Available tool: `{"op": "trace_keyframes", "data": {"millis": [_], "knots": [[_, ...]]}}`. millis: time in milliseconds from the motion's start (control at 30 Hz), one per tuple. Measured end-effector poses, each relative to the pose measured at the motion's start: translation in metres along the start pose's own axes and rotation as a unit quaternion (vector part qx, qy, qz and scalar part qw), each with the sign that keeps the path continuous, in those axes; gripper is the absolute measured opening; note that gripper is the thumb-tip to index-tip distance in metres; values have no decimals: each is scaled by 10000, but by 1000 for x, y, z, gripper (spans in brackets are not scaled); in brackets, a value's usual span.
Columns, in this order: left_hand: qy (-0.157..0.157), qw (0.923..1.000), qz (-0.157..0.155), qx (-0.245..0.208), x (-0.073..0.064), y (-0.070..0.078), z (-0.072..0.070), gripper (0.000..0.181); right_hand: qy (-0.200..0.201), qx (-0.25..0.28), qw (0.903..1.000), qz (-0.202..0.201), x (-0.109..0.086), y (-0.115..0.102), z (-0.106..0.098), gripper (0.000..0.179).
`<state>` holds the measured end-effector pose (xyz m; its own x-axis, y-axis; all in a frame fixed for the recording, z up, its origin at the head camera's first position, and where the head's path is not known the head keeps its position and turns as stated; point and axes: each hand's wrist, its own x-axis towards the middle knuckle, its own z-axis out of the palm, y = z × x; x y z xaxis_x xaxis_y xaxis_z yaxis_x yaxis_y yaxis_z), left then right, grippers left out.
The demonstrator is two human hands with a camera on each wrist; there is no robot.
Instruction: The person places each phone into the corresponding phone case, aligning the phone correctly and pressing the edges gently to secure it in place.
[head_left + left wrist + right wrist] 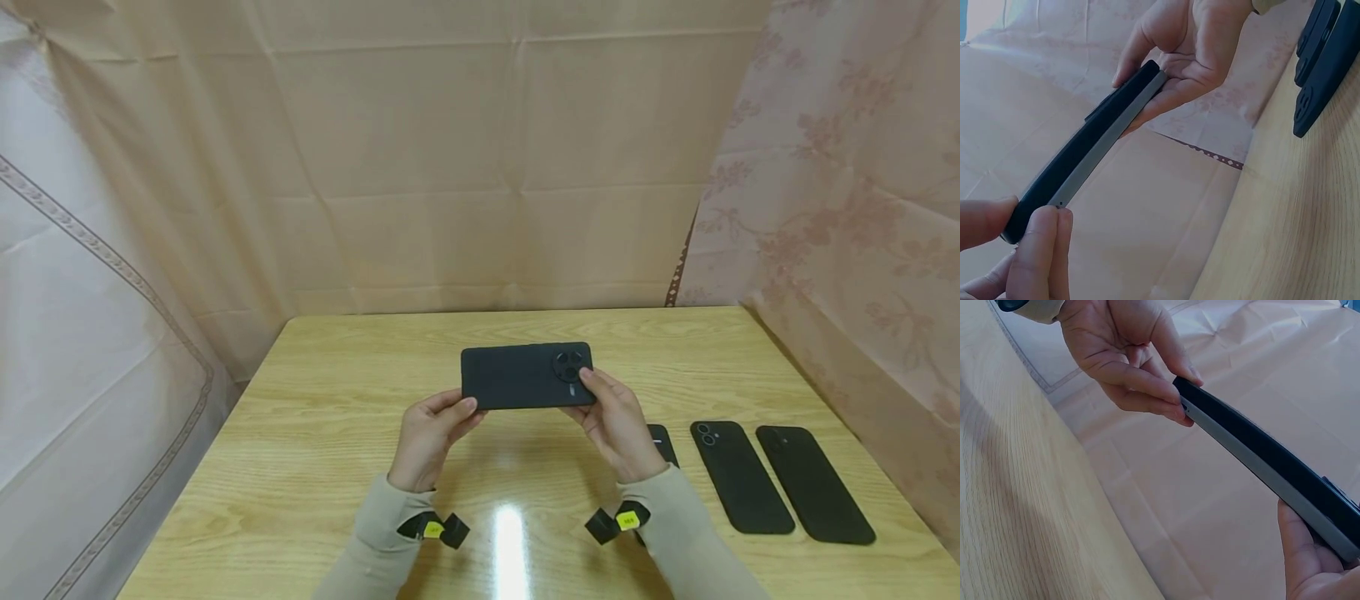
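Observation:
A black smartphone [517, 379] with a round camera bump is held up sideways above the table, its back facing the head camera. My left hand [433, 437] pinches its left end, thumb on the back and fingers beneath. At the camera end, my right hand [618, 427] grips it with the thumb beside the round bump. Seen edge-on in the left wrist view, the phone [1094, 147] has a grey side next to its black back. The right wrist view also shows this grey side of the phone [1254, 462]. Its front is hidden from the head camera.
Two dark phones, one in the middle [742, 479] and one farther right [817, 487], lie on the wooden table [315, 467]. Another dark phone [663, 442] is partly hidden by the right arm. A beige cloth [420, 167] hangs behind; patterned cloths hang at both sides.

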<state>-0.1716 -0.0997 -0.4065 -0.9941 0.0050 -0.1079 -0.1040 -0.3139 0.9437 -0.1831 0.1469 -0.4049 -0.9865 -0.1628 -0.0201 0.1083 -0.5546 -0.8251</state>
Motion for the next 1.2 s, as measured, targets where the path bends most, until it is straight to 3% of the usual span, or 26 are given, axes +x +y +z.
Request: {"op": "trace_keyframes", "data": {"millis": [400,700,933,1200], "knots": [[97,9999,0,-86,-1,0,-1,29,84,-111,9999,37,-1,1,2,19],[24,9999,125,-59,-2,1,1,27,167,-70,9997,189,-2,1,1,40],[-148,9996,51,-228,0,0,0,20,109,75,9998,169,-2,0,1,25],[-374,9988,-26,-315,0,2,1,22,-7,122,9999,66,-3,0,1,24]]}}
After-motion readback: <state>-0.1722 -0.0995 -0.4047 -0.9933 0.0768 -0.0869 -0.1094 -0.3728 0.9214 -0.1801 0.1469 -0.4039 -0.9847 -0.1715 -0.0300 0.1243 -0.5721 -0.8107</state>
